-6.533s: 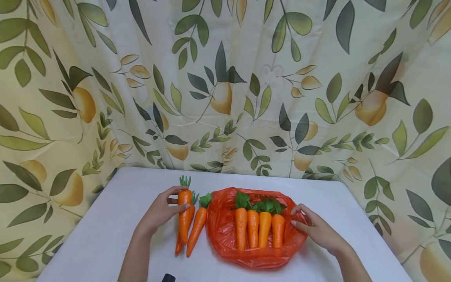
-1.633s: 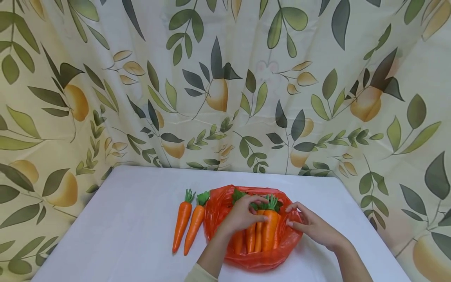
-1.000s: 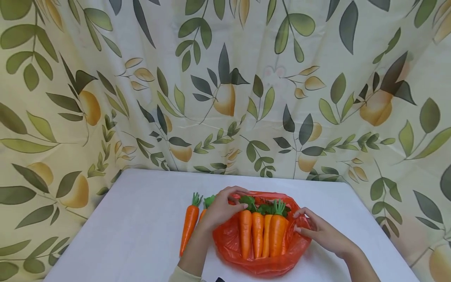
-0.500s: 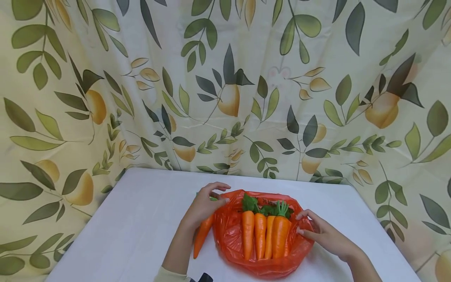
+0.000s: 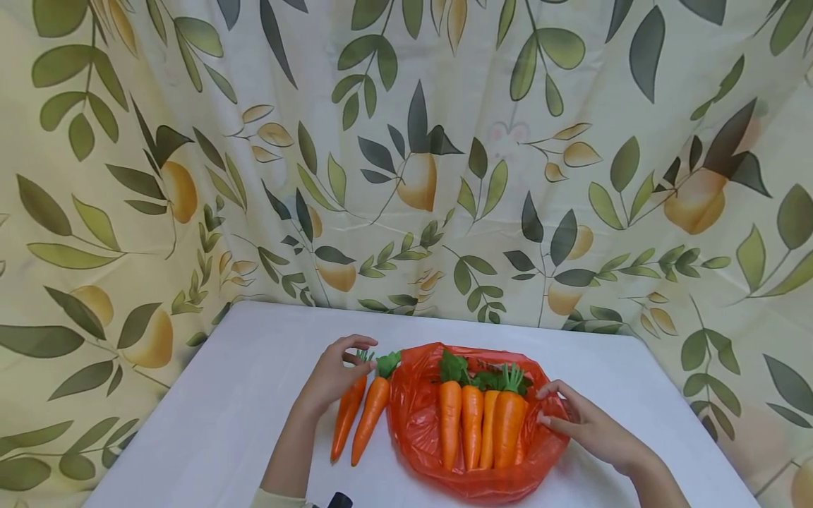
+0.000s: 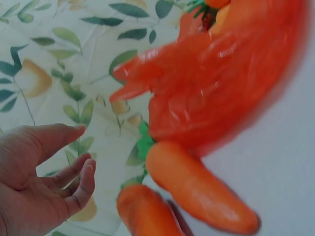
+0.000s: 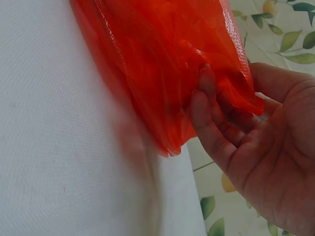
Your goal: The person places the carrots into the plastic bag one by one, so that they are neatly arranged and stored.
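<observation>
My left hand (image 5: 334, 374) hovers at the leafy top of the outer of two orange carrots, fingers loosely bent and gripping nothing. That left carrot (image 5: 349, 415) lies on the table beside a second carrot (image 5: 373, 416), which touches or nearly touches the bag. In the left wrist view, a gap shows between the hand and the carrots (image 6: 197, 189). My right hand (image 5: 591, 427) pinches the right rim of a red plastic bag (image 5: 413, 423), thumb and fingers on either side of the film (image 7: 162, 64). Inside the bag several carrots (image 5: 449, 423) stand in a row, green tops at the back.
A white table (image 5: 241, 409) carries everything. Behind it hangs a curtain (image 5: 406, 247) printed with leaves and fruit. A small black object (image 5: 340, 500) shows beside the left sleeve at the bottom edge.
My left hand set the carrot it held into the bag's right side, let go, and moved back left to the two loose carrots. The right hand stays on the bag's rim.
</observation>
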`<state>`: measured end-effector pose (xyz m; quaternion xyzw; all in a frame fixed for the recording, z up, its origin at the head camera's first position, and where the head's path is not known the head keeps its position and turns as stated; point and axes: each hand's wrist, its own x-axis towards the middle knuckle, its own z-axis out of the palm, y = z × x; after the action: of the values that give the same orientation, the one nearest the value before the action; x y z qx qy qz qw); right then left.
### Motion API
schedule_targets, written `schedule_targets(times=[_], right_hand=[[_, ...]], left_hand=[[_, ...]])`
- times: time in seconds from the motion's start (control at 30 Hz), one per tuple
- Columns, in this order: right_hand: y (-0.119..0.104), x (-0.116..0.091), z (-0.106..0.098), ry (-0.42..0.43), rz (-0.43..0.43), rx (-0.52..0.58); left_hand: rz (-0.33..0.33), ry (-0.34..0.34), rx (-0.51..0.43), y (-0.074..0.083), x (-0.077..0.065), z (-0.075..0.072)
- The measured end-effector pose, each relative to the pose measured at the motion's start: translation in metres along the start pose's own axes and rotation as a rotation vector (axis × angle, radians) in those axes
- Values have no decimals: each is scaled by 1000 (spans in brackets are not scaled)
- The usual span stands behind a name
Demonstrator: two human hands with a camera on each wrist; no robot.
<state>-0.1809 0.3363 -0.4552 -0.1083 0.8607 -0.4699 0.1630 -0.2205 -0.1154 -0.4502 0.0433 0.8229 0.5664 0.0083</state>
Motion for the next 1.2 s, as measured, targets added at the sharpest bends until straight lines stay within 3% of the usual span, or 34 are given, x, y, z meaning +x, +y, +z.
schedule_targets(times=[0.53,0.7,0.93,1.2], right_hand=[[1,2,1,-28,-10,33],[-1,3,0,-40,-24,49],[-2,0,-1,-38,-23,54],[-2,0,-2,-36,-28,57]], left_hand=[[-64,39,-27,-37,-6,-24],[-100,19,-47,-48,-8,-30],[-131,-29,-57,-57,-9,-25],[-118,-100,-52,-57,-8,-18]])
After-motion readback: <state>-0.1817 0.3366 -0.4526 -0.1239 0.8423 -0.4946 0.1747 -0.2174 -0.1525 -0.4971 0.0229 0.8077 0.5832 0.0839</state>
